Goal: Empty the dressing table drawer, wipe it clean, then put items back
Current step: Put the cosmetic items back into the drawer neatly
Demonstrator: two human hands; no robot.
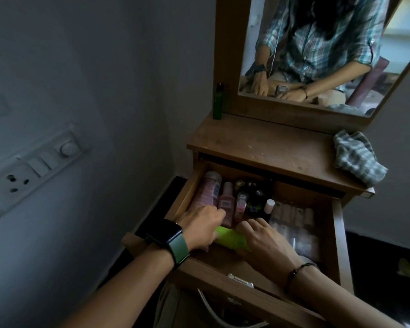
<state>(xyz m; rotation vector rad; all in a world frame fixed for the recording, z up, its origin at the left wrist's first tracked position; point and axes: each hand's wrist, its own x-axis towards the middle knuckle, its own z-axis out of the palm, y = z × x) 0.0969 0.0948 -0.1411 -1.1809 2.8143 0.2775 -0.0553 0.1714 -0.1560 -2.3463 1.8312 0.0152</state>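
The wooden drawer [337, 223] of the dressing table stands pulled out. Inside lie a large pink bottle [207, 189], a smaller pink bottle [226, 201], dark small bottles [256, 192], a white-capped bottle [269, 205] and pale packets [294, 218] on the right. A lime-green tube [232, 237] lies across the drawer's front. My left hand [202, 227], with a watch on its wrist, grips the tube's left end with curled fingers. At the tube's right end my right hand [266, 240] curls over it. A checked cloth [357, 157] lies crumpled on the tabletop's right side.
A green bottle [218, 101] stands at the back left of the tabletop [258, 140], beside the mirror [317, 48]. A switchboard [33, 166] is on the wall to the left. A metal handle [240, 279] sits on the drawer front. The floor at right is dark.
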